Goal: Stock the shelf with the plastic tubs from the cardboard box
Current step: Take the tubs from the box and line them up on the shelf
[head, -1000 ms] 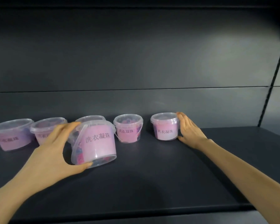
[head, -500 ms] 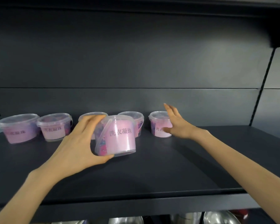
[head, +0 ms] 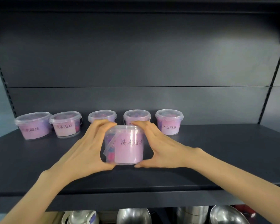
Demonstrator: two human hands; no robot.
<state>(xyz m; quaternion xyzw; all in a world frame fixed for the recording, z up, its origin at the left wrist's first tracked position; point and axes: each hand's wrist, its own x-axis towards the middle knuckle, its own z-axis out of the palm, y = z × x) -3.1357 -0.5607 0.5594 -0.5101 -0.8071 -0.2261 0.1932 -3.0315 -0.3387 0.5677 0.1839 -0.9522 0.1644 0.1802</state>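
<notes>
We hold one plastic tub [head: 126, 145] upright on the dark shelf [head: 217, 159], near its middle, label facing us. Our left hand [head: 86, 151] and right hand [head: 160, 146] clasp its sides, fingers curled round the far rim. Five more tubs [head: 169, 122] stand in a row along the far edge. Metal bowls [head: 133, 215] sit below.

shelf [head: 217, 159]: five tubs in a row along the back, which we count left to right as first [head: 33, 126], second [head: 65, 124], third [head: 102, 115], fourth [head: 137, 114], fifth [head: 169, 122] | sixth tub [head: 128, 145]: in front of the third and fourth | our left hand [head: 86, 152] on its left side, right hand [head: 162, 149] on its right | metal bowls [head: 133, 215]: below the shelf
</notes>
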